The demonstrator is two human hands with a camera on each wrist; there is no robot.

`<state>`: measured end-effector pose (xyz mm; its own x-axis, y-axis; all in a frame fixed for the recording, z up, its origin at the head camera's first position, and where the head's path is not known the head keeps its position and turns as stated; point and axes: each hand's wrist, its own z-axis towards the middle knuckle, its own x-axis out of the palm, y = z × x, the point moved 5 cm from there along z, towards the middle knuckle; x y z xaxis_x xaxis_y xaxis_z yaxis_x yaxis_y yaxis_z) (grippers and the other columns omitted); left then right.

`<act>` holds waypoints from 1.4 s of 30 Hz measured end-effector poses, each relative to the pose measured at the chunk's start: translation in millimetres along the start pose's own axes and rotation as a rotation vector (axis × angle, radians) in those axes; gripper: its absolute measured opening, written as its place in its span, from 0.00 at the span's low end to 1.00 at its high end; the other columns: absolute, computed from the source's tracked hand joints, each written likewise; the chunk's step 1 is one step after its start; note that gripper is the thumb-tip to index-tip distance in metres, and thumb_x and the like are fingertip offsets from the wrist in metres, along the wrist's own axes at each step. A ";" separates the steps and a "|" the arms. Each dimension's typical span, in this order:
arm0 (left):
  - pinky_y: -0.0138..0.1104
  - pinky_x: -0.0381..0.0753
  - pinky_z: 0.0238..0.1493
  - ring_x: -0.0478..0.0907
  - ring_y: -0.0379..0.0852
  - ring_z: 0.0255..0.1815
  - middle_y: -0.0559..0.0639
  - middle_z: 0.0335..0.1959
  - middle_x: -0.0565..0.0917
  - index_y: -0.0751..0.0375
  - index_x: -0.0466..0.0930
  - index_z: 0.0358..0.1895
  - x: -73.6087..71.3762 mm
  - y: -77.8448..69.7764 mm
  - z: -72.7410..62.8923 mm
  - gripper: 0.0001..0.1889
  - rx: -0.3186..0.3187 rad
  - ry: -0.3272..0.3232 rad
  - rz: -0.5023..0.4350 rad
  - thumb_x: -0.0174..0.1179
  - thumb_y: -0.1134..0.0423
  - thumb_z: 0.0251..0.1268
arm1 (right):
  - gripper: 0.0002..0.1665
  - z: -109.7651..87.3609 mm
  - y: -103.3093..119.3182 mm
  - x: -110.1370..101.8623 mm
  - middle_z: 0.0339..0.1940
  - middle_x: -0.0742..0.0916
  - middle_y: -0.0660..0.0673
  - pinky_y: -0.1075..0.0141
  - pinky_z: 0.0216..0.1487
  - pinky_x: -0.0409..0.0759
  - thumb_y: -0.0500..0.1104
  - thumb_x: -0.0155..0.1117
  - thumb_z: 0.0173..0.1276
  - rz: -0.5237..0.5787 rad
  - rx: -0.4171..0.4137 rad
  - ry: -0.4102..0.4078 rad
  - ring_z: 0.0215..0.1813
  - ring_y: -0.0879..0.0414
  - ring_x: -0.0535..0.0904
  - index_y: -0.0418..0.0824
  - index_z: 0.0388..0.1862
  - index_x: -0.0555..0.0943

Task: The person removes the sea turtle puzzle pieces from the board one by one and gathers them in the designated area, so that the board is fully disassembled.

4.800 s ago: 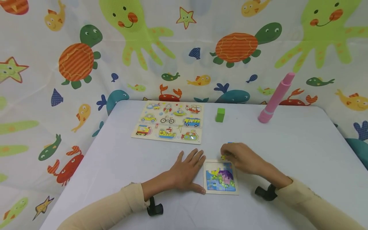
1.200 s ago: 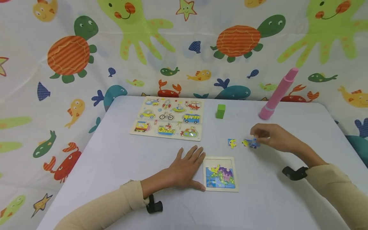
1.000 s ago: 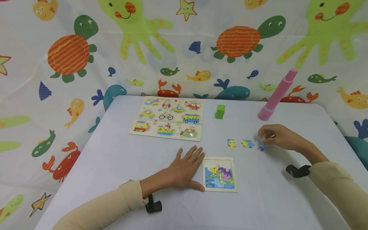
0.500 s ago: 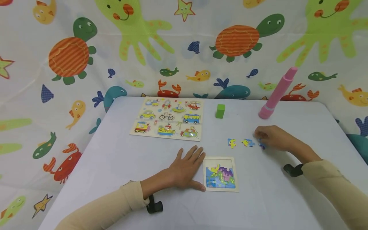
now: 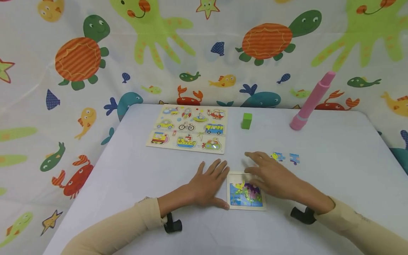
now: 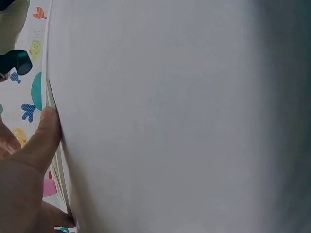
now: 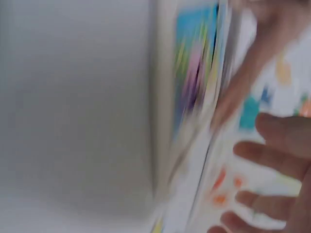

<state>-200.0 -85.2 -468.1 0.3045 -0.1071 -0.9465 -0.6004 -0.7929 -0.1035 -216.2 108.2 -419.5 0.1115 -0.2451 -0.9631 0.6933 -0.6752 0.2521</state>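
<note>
My left hand (image 5: 207, 186) lies flat with fingers spread, its fingertips and thumb at the left edge of a small framed jigsaw puzzle (image 5: 243, 207). The lower part of that puzzle is filled with a blue, green and purple sea picture, while a strip along its top shows bare wood. Over the frame's right side hovers my right hand (image 5: 271, 175), fingers apart and nothing between them; in the right wrist view its fingers (image 7: 272, 158) are loosely stretched. Behind it lie a yellow-and-blue jigsaw piece (image 5: 277, 156) and a blue jigsaw piece (image 5: 294, 159).
A wooden vehicle puzzle board (image 5: 188, 129) lies at the back left of the white table (image 5: 143, 177). Right of it stand a green block (image 5: 247, 121) and a pink tube-like object (image 5: 312, 101). A sea-animal cloth (image 5: 197, 46) hangs behind.
My right hand has let go of the blue jigsaw piece and swung left and nearer, over the puzzle frame. The leftmost loose piece is now hidden behind it. My left hand stays put.
</note>
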 end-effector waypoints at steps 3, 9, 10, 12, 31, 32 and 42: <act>0.64 0.48 0.75 0.38 0.55 0.85 0.54 0.85 0.45 0.57 0.48 0.83 0.4 0.3 0.1 0.61 0.007 -0.001 -0.001 0.59 0.22 0.55 | 0.19 6.2 26.5 13.5 0.67 0.80 0.35 0.44 0.61 0.78 0.45 0.79 0.60 -0.051 -0.032 -0.018 0.66 0.38 0.74 0.43 0.50 0.90; 0.65 0.48 0.75 0.38 0.55 0.85 0.54 0.85 0.46 0.58 0.49 0.83 0.1 -0.4 -2.0 0.61 0.012 -0.008 0.001 0.59 0.22 0.55 | 0.17 13.9 43.4 34.2 0.60 0.83 0.35 0.48 0.57 0.81 0.44 0.81 0.57 -0.081 -0.016 -0.008 0.60 0.39 0.76 0.41 0.45 0.90; 0.65 0.48 0.75 0.38 0.55 0.85 0.54 0.85 0.46 0.57 0.49 0.83 -0.3 -0.7 -2.1 0.61 0.013 -0.007 0.002 0.58 0.22 0.56 | 0.16 14.1 44.1 35.4 0.58 0.84 0.35 0.49 0.56 0.81 0.43 0.81 0.57 -0.080 -0.010 -0.011 0.59 0.40 0.76 0.40 0.44 0.90; 0.65 0.48 0.75 0.38 0.55 0.85 0.54 0.85 0.46 0.57 0.49 0.83 -0.7 -1.0 -1.8 0.61 0.013 -0.004 0.010 0.58 0.22 0.56 | 0.13 14.2 45.3 36.2 0.53 0.85 0.36 0.52 0.54 0.81 0.41 0.81 0.57 -0.071 -0.001 -0.023 0.54 0.42 0.77 0.39 0.41 0.90; 0.64 0.47 0.76 0.37 0.54 0.85 0.53 0.85 0.45 0.57 0.48 0.83 -0.2 0.1 -0.5 0.61 0.006 0.006 0.006 0.59 0.22 0.55 | 0.13 16.0 28.2 44.5 0.24 0.76 0.56 0.67 0.32 0.72 0.31 0.70 0.65 0.462 0.222 0.047 0.29 0.61 0.71 0.47 0.30 0.78; 0.64 0.47 0.76 0.37 0.54 0.85 0.53 0.85 0.46 0.57 0.48 0.83 -0.2 0.0 -0.4 0.61 0.006 0.005 0.005 0.59 0.22 0.55 | 0.14 16.2 27.5 44.6 0.22 0.76 0.56 0.67 0.31 0.72 0.31 0.70 0.65 0.485 0.228 0.050 0.28 0.61 0.71 0.47 0.29 0.77; 0.65 0.47 0.76 0.37 0.54 0.85 0.53 0.85 0.44 0.57 0.48 0.84 -1.1 0.9 -0.7 0.61 0.003 -0.001 -0.002 0.59 0.22 0.55 | 0.13 17.3 25.5 44.2 0.23 0.78 0.56 0.67 0.33 0.74 0.30 0.67 0.68 0.555 0.236 0.069 0.29 0.61 0.73 0.45 0.29 0.77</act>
<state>-200.3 -86.3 -466.9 0.3053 -0.1048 -0.9465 -0.6022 -0.7912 -0.1066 -205.9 68.1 -454.0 0.4627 -0.5646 -0.6835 0.3425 -0.5972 0.7252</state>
